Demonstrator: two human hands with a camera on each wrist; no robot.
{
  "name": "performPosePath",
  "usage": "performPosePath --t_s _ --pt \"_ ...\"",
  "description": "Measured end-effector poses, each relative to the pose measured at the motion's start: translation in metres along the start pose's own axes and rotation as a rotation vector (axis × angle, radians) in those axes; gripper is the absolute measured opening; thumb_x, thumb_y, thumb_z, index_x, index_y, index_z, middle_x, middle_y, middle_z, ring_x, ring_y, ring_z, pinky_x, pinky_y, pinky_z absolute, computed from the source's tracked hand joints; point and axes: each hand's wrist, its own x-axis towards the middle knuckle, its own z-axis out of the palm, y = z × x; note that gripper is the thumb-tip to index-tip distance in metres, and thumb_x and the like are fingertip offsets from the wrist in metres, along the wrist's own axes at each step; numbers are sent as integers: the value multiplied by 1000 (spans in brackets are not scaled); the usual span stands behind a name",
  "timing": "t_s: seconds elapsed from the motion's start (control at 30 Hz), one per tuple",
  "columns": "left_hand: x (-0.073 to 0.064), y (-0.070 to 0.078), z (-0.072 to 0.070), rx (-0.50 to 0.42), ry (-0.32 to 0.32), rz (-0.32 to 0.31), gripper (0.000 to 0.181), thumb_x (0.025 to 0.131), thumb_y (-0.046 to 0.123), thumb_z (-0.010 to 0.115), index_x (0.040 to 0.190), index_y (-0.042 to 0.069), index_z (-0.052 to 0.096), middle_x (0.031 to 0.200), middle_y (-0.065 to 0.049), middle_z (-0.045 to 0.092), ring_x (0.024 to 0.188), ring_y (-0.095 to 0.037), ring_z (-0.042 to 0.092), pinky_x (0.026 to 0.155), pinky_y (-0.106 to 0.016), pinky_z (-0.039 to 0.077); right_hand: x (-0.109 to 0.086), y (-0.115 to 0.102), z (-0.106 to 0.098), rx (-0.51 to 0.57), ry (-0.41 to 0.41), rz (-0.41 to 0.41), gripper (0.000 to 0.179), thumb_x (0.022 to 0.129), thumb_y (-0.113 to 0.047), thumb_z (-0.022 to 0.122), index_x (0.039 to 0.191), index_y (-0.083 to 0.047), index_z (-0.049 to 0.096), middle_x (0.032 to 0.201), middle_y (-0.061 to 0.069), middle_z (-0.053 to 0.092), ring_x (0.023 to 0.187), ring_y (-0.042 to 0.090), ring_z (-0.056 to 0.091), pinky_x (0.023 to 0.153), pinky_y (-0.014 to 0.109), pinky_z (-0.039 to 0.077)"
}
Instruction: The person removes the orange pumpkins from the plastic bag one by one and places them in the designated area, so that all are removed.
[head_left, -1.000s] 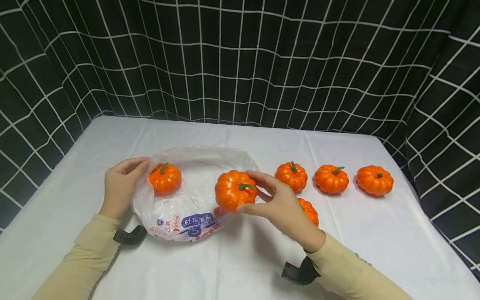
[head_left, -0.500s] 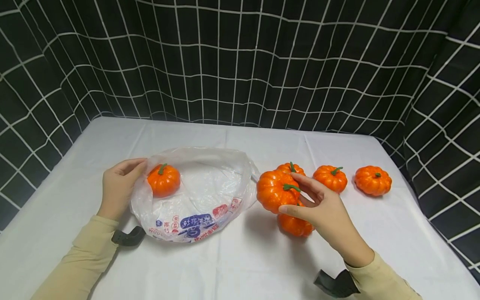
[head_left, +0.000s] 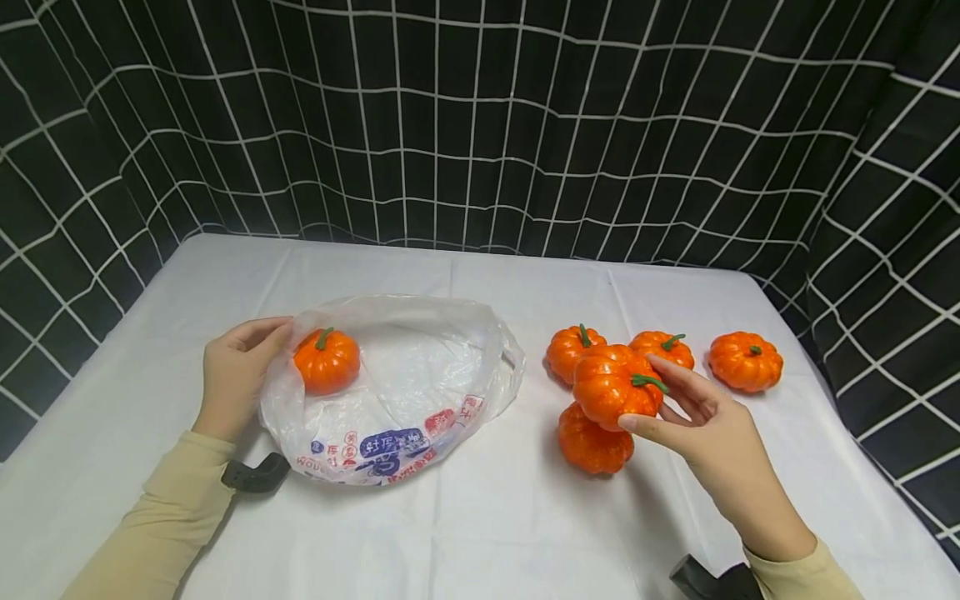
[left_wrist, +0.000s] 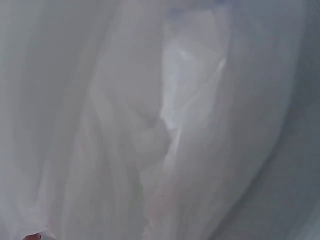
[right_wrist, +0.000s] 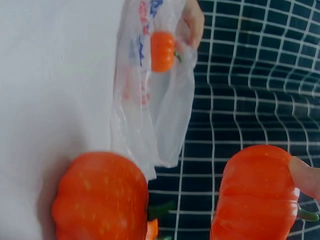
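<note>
An open plastic bag (head_left: 420,358), translucent white with red and blue print, lies on the left half of the table. One orange pumpkin (head_left: 327,362) with a green stem sits inside it, at the left. My left hand (head_left: 243,367) pinches the bag's left rim; in the left wrist view, blurry bag film (left_wrist: 195,90) fills most of the picture. My right hand (head_left: 720,442) grips another pumpkin (head_left: 611,385) between thumb and fingers, held above the table. Below and partly behind it rests a pumpkin (head_left: 595,446), which shows large in the right wrist view.
Behind the held pumpkin stand two pumpkins, a left one (head_left: 567,350) and a partly covered one (head_left: 663,346). Farther right is another pumpkin (head_left: 746,362). A white cloth covers the table (head_left: 480,533). A black curtain (head_left: 480,125) with white grid lines hangs around its back and sides.
My right hand has carried its pumpkin from over the bag's right edge rightward, to the pumpkins on the table. The left hand stays on the bag rim. The bag's right side now shows uncovered.
</note>
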Motion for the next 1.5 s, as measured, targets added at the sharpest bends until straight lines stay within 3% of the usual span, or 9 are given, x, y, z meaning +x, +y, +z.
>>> performPosePath --t_s 0.27,0.43,0.6,0.67,0.77,0.87,0.97,1.17,1.5 --pt "-1 0 0 16 -1 -3 41 95 38 67 122 8 70 108 14 68 103 6 58 85 -4 47 -2 17 -20 -38 61 57 84 87 -30 78 155 -12 33 166 6 20 149 20 32 87 2 45" --pt "-1 1 -1 28 -4 -4 43 95 40 65 122 7 69 110 9 69 103 5 58 85 -4 47 -2 30 -27 -70 106 58 81 86 -30 78 154 -16 36 165 2 25 145 8 38 87 2 45" --pt "-3 4 0 44 -2 3 46 95 43 64 122 6 69 118 -1 70 104 4 58 86 -4 48 -3 40 -32 -122 138 109 81 86 -36 77 154 -21 37 163 2 29 144 9 39 88 2 46" --pt "-3 3 0 41 -1 -2 45 95 42 64 122 7 69 117 1 70 104 4 58 86 -4 48 -4 44 -34 -141 145 124 80 87 -37 77 154 -22 37 162 3 31 143 8 40 87 1 45" --pt "-3 2 0 37 1 -2 43 95 41 65 122 7 70 116 1 70 103 5 58 86 -4 47 -4 49 -36 -157 148 152 81 86 -39 77 155 -22 36 162 6 31 145 15 38 101 14 46" --pt "-3 3 -1 44 3 2 43 95 41 65 122 7 70 117 1 71 103 5 57 86 -4 47 -4 53 -38 -140 142 182 84 87 -40 76 156 -21 33 163 10 29 149 28 31 117 41 38" --pt "-3 4 -1 47 6 3 44 95 42 65 122 7 70 117 0 71 104 5 57 86 -4 47 -4 57 -39 -107 142 204 86 87 -40 76 157 -17 31 163 15 27 150 32 26 118 59 27" --pt "-2 3 -1 36 4 -19 43 95 41 65 122 8 70 114 5 70 104 5 57 86 -4 47 -1 63 -42 -87 136 271 91 88 -40 75 158 -11 25 163 19 24 151 37 21 120 60 21" --pt "-1 2 0 18 5 -30 40 96 36 66 123 7 69 106 16 67 103 5 57 86 -3 47 7 77 -45 -101 84 327 93 89 -37 74 158 -8 21 163 23 20 151 40 20 119 56 26"
